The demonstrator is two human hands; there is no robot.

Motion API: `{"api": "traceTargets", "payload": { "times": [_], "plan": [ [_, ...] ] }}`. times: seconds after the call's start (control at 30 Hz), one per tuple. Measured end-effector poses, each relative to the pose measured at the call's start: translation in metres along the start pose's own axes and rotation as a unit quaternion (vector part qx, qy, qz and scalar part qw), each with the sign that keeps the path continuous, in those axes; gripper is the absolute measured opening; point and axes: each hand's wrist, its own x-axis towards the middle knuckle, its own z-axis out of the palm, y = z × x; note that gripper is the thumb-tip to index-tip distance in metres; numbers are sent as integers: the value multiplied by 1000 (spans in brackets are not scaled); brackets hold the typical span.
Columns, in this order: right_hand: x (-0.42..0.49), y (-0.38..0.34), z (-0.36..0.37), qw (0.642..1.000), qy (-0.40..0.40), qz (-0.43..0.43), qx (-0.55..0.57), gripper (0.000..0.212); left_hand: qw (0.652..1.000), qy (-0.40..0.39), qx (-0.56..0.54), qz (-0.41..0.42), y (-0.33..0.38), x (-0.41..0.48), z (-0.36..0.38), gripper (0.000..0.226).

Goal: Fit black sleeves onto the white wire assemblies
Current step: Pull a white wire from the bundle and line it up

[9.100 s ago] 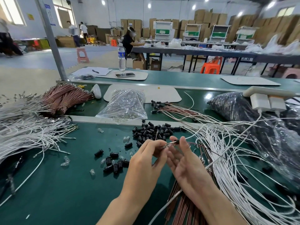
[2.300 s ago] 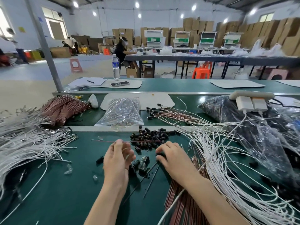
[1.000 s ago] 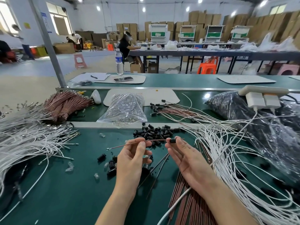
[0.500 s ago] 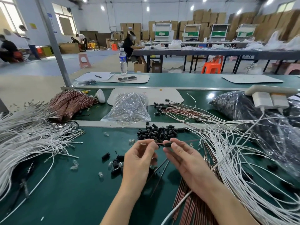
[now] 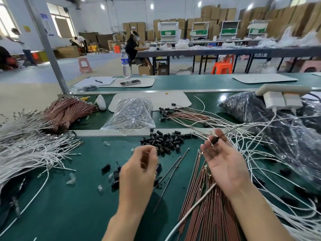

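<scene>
Right hand [image 5: 224, 159], centre right: palm up, fingers loose, one black sleeve [image 5: 214, 140] lying on its fingertips. Left hand [image 5: 139, 164], centre: fingers curled, blurred; contents cannot be told. Sleeve pile [image 5: 163, 140] just above. White wires [image 5: 26, 148] massed at left edge.

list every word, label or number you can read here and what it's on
No text here can be read.
Bottle label: blue, too blurred.
Blue wall sign: too small.
Yellow wall note: too small.
Box labels: too small.
Red marks on the white mat: too faint.
</scene>
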Motion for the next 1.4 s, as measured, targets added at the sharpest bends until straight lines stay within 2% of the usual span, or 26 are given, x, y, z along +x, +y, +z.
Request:
{"api": "traceTargets", "payload": {
  "times": [0.07,0.13,0.2,0.27,0.4,0.5,0.63,0.7,0.8,0.93,1.0,1.07,1.17,1.23,1.33,1.4],
  "plan": [
    [1,1,-1,1000,-1,5,8,30,998,65,16,-20,1,5,-11,15],
    [3,0,0,1000,-2,2,23,29,996,80,37,-32,1,5,-15,14],
    [2,-5,-1,999,4,-15,44,29,996,36,76,-8,6,-3,-12,14],
    [1,-15,-3,996,16,-49,77,31,991,-55,114,34,15,-11,-3,14],
    [1,-36,-15,984,39,-118,129,31,961,-226,147,64,34,-4,23,11],
    [2,-45,-22,979,41,-135,149,36,935,-307,167,58,55,13,58,15],
    [2,-46,-27,978,52,-131,155,36,904,-356,234,34,72,40,115,27],
    [4,-44,-29,979,61,-130,142,33,885,-370,281,-6,77,52,136,33],
    [6,-43,-28,983,66,-129,115,25,866,-397,297,-64,80,60,156,45],
    [7,-42,-28,983,65,-124,118,23,868,-410,244,-135,78,62,165,30],
    [8,-42,-29,983,66,-122,118,24,883,-396,186,-170,80,64,162,29],
    [7,-43,-29,984,60,-116,123,24,912,-347,102,-192,88,71,150,23],
    [5,-43,-30,983,42,-94,151,22,958,-212,-23,-193,98,92,111,28],
    [3,-41,-29,986,26,-80,144,20,972,-94,-108,-184,98,108,70,26],
    [3,-36,-26,991,-2,-62,121,22,947,39,-231,-222,81,123,1,16],
    [2,-35,-24,993,-16,-53,102,21,927,74,-247,-272,55,122,-34,15]
  ]
}}
